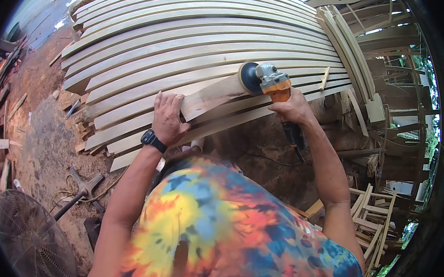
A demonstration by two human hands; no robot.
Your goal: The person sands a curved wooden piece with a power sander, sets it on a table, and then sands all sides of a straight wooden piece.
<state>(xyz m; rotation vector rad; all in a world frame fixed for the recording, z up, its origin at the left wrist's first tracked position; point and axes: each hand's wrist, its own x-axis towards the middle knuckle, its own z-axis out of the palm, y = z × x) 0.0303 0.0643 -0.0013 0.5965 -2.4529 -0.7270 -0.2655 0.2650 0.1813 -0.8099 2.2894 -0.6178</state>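
My right hand (293,108) is wrapped round the orange body of an angle grinder (278,85), which has a round sanding disc (250,79). The disc is tilted up on edge at the right end of a short wooden board (211,98). This board lies slantwise across long pale slats and has darker stains towards the disc. At its left end, my left hand (168,116) holds the board, with fingers above and thumb below the corner. The left palm is hidden. A dark cord hangs from the grinder's rear.
Long wooden slats (174,41) lie side by side in front of me. More planks (350,52) cross their right ends. A round fan (34,247) stands at lower left, near a metal stand base (85,186). Wooden frames (374,223) are at lower right.
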